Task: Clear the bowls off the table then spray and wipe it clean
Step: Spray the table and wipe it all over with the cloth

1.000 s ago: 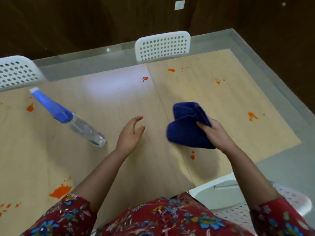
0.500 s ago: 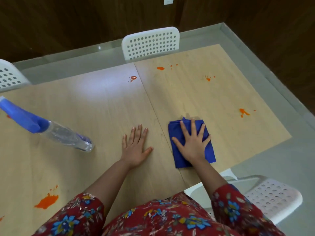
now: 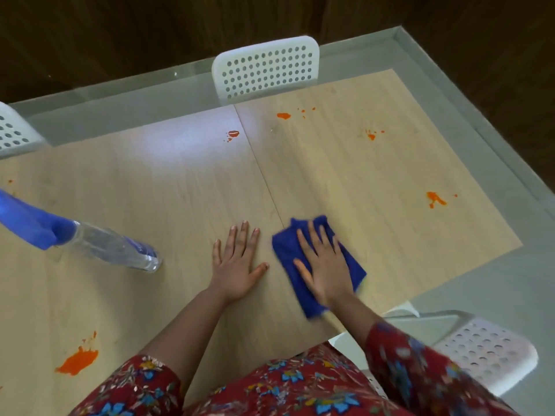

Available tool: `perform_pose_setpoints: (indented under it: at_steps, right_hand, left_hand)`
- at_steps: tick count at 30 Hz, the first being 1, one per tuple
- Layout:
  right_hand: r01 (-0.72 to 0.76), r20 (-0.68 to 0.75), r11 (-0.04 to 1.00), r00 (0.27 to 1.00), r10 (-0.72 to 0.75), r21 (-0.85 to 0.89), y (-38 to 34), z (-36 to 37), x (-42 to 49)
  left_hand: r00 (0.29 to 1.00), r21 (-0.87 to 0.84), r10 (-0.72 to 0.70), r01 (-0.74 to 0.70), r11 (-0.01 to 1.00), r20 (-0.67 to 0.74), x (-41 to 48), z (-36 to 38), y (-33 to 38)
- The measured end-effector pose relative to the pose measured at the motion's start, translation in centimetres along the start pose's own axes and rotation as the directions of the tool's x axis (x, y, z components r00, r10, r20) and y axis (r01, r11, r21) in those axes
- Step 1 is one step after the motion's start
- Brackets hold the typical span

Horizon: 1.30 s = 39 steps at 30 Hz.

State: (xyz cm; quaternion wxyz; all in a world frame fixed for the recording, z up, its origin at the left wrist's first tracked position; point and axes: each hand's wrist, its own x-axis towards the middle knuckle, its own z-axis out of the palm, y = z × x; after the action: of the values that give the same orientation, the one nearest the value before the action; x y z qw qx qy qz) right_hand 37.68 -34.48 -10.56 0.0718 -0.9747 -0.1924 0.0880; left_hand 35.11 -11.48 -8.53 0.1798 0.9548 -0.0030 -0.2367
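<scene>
Pale woodgrain table (image 3: pixel 180 181) (orange-splattered): right hand (image 3: pixel 322 265) presses flat on fuzzy blue cloth (image 3: pixel 351 265), left hand (image 3: pixel 237 262) splayed.

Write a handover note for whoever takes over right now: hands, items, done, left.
Left hand: open, flat on the table, holding nothing.
Right hand: open, palm pressing the blue cloth flat on the table near its front edge.
Spray bottle: lying on its side, left of the left hand.
Done: no bowls on the table in view; wiping under way.
Left: orange stains at near left, far middle and right. Whether the table was sprayed cannot be told.
</scene>
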Motion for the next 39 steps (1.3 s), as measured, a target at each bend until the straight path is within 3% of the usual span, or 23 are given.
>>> perform_pose_setpoints:
  at_steps: [2, 4, 7, 9, 11, 13, 15, 16, 17, 19, 21, 23, 25, 27, 28, 30, 31, 33, 36, 38, 39]
  right_hand:
    - [0.037, 0.017, 0.999, 0.999, -0.037, 0.037, 2.6, 0.0, -3.6]
    - [-0.111, -0.012, 0.994, 0.994, 0.112, 0.019, 6.8, -0.9, -3.8]
    - [-0.406, -0.055, 0.914, 0.912, 0.406, 0.021, 9.8, -2.6, 1.0]
    - [-0.428, -0.069, 0.903, 0.900, 0.430, 0.038, 8.2, -2.9, 4.4]
    - [-0.309, -0.051, 0.951, 0.950, 0.309, 0.012, 4.9, -2.3, 5.4]
    - [-0.055, -0.027, 0.998, 0.998, 0.054, -0.036, 2.0, -0.9, 2.4]
    - [0.212, 0.006, 0.976, 0.977, -0.212, -0.045, 2.6, 0.0, -2.7]
    - [0.251, 0.005, 0.968, 0.968, -0.251, -0.027, 4.4, 0.0, -4.6]
    - [0.219, -0.018, 0.976, 0.976, -0.219, -0.018, 7.0, -0.2, -5.7]
    - [-0.042, -0.078, 0.999, 0.996, 0.043, 0.012, 11.4, -1.4, -5.6]
    - [-0.344, -0.111, 0.938, 0.932, 0.346, 0.044, 13.1, -2.1, -2.5]
    - [-0.465, -0.125, 0.882, 0.873, 0.471, 0.072, 10.7, -2.7, 1.6]
    - [-0.368, -0.157, 0.928, 0.914, 0.374, 0.064, 6.5, -2.3, 4.1]
    - [-0.068, -0.102, 0.997, 0.993, 0.065, -0.027, 3.2, -0.9, 2.2]
    - [0.079, -0.051, 0.996, 0.995, -0.081, -0.049, 2.8, -0.5, -0.1]
    - [0.151, -0.027, 0.988, 0.988, -0.151, -0.014, 5.8, -0.4, -3.9]
    - [0.086, -0.063, 0.996, 0.994, -0.086, 0.001, 8.5, -0.5, -5.1]
    - [-0.188, -0.061, 0.981, 0.980, 0.190, 0.038, 14.4, -1.6, -5.8]
    - [-0.515, -0.072, 0.855, 0.852, 0.518, 0.057, 19.9, -3.4, -1.5]
    - [-0.618, -0.083, 0.781, 0.777, 0.624, 0.093, 19.4, -4.2, 2.8]
    - [-0.614, -0.079, 0.784, 0.780, 0.620, 0.095, 18.5, -4.3, 4.4]
  left_hand:
    - [1.000, 0.012, 0.001, -0.001, 1.000, 0.004, 0.2, 0.0, 0.0]
    - [1.000, 0.001, 0.013, -0.013, 1.000, 0.015, 0.2, 0.0, -0.1]
    - [1.000, -0.003, 0.017, -0.017, 1.000, 0.009, 0.2, 0.0, -0.1]
    - [1.000, -0.012, 0.022, -0.022, 1.000, 0.003, 0.1, 0.0, -0.2]
    - [0.999, -0.014, 0.033, -0.033, 0.999, 0.002, 0.0, 0.0, -0.2]
    - [1.000, -0.007, 0.014, -0.014, 1.000, 0.009, -0.1, -0.1, 0.1]
    - [1.000, 0.018, -0.008, 0.008, 1.000, 0.000, 0.0, -0.2, 0.2]
    - [1.000, 0.017, -0.005, 0.005, 1.000, 0.003, 0.0, -0.3, 0.2]
    - [1.000, 0.007, 0.001, -0.001, 1.000, 0.011, 0.0, -0.3, 0.2]
    - [1.000, -0.003, 0.011, -0.011, 1.000, 0.006, 0.1, -0.2, 0.1]
    - [1.000, -0.023, 0.010, -0.010, 1.000, 0.001, 0.0, -0.2, 0.0]
    - [1.000, -0.031, 0.007, -0.007, 0.999, -0.001, 0.1, -0.4, 0.0]
    - [0.999, -0.038, 0.011, -0.009, 0.999, 0.032, 0.1, -0.8, 0.1]
    - [0.999, -0.086, -0.004, 0.008, 0.996, 0.047, -0.1, -1.1, 0.5]
    - [1.000, -0.102, -0.023, 0.024, 0.995, 0.015, -0.2, -1.1, 0.7]
    - [0.997, -0.123, -0.067, 0.061, 0.991, -0.039, 0.0, -1.2, 1.4]
    - [0.996, -0.129, -0.080, 0.074, 0.989, -0.043, 0.2, -1.2, 1.9]
    - [0.996, -0.114, -0.075, 0.070, 0.991, -0.041, 0.9, -1.1, 2.8]
    - [0.996, -0.086, -0.010, 0.002, 0.996, -0.093, 2.5, -1.7, 4.1]
    - [0.993, -0.077, 0.017, -0.027, 0.997, -0.120, 3.8, -2.0, 5.0]
    - [0.993, -0.074, 0.026, -0.035, 0.997, -0.114, 4.6, -2.1, 5.7]
